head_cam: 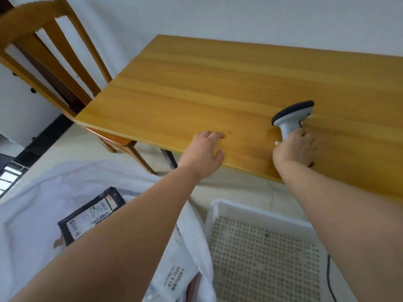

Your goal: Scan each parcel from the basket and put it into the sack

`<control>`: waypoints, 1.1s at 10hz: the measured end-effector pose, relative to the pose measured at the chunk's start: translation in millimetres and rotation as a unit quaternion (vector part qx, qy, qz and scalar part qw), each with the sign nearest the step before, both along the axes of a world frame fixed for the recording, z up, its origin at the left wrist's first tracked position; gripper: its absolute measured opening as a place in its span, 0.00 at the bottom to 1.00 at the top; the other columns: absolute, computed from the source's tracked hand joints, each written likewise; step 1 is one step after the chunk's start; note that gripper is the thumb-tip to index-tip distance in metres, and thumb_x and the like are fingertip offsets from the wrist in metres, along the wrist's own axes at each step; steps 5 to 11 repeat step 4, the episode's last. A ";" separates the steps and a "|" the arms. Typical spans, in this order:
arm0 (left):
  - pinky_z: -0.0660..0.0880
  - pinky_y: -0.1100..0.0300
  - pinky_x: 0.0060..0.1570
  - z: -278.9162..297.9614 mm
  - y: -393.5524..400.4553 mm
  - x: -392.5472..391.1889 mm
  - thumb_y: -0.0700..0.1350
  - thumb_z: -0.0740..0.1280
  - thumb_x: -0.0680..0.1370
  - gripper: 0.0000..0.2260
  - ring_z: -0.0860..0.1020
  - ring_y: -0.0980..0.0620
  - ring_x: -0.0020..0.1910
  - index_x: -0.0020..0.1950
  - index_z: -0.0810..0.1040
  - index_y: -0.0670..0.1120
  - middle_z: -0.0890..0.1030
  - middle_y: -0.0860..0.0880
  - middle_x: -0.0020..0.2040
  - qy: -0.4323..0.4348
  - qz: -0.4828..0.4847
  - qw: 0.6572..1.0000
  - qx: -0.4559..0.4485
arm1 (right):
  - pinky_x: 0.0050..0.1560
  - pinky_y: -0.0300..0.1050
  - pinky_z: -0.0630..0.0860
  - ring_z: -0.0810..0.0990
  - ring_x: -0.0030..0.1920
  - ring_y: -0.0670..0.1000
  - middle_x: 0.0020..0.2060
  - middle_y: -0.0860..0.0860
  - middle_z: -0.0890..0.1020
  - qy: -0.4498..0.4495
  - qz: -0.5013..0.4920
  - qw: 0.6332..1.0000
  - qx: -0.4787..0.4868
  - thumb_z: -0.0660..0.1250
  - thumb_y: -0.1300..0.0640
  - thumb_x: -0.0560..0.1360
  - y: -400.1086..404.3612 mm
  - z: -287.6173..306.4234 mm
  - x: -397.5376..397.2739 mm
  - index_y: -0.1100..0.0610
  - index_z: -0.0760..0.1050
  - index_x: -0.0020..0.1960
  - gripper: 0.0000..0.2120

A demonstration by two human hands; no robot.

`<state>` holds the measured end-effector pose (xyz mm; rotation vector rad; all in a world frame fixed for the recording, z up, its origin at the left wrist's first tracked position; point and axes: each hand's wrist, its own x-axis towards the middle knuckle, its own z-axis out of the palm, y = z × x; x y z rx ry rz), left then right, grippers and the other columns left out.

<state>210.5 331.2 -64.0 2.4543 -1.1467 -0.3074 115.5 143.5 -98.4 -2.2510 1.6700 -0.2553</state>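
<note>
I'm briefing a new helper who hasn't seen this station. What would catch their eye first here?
The right hand grips a grey barcode scanner on the wooden table, while the left hand rests open at the table's near edge. Below, the white basket shows no parcels, and the white sack on the left holds a black labelled parcel.

Wooden table (218, 83) — my left hand (204, 152) rests flat at its six-o'clock edge; toward four o'clock my right hand (294, 149) grips the scanner (291, 117), its head touching the tabletop. Tiled floor (239, 192) below — white sack (32, 214), white basket (261, 216) and chair (54, 62) stand on it.
</note>
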 end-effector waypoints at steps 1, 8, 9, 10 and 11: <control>0.69 0.51 0.64 4.5 -19.2 -7.5 0.46 0.63 0.80 0.21 0.66 0.45 0.69 0.73 0.68 0.47 0.72 0.46 0.69 0.002 -0.021 1.000 0.004 | 0.66 0.55 0.65 0.65 0.68 0.63 0.69 0.63 0.67 0.009 -0.004 1.000 0.027 0.68 0.44 0.76 -3.9 7.7 -9.9 0.66 0.58 0.75 0.38; 0.71 0.49 0.63 109.1 -23.1 -23.1 0.49 0.64 0.80 0.20 0.70 0.44 0.68 0.72 0.70 0.48 0.74 0.45 0.67 -0.018 -0.067 0.998 -0.010 | 0.52 0.51 0.74 0.75 0.59 0.62 0.56 0.61 0.76 -0.068 0.035 0.995 0.056 0.66 0.42 0.76 20.2 112.9 -43.3 0.62 0.73 0.56 0.23; 0.71 0.49 0.63 109.1 -23.1 -23.1 0.49 0.64 0.80 0.20 0.70 0.44 0.68 0.72 0.70 0.48 0.74 0.45 0.67 -0.018 -0.067 0.998 -0.010 | 0.52 0.51 0.74 0.75 0.59 0.62 0.56 0.61 0.76 -0.068 0.035 0.995 0.056 0.66 0.42 0.76 20.2 112.9 -43.3 0.62 0.73 0.56 0.23; 0.71 0.49 0.63 109.1 -23.1 -23.1 0.49 0.64 0.80 0.20 0.70 0.44 0.68 0.72 0.70 0.48 0.74 0.45 0.67 -0.018 -0.067 0.998 -0.010 | 0.52 0.51 0.74 0.75 0.59 0.62 0.56 0.61 0.76 -0.068 0.035 0.995 0.056 0.66 0.42 0.76 20.2 112.9 -43.3 0.62 0.73 0.56 0.23; 0.71 0.49 0.63 109.1 -23.1 -23.1 0.49 0.64 0.80 0.20 0.70 0.44 0.68 0.72 0.70 0.48 0.74 0.45 0.67 -0.018 -0.067 0.998 -0.010 | 0.52 0.51 0.74 0.75 0.59 0.62 0.56 0.61 0.76 -0.068 0.035 0.995 0.056 0.66 0.42 0.76 20.2 112.9 -43.3 0.62 0.73 0.56 0.23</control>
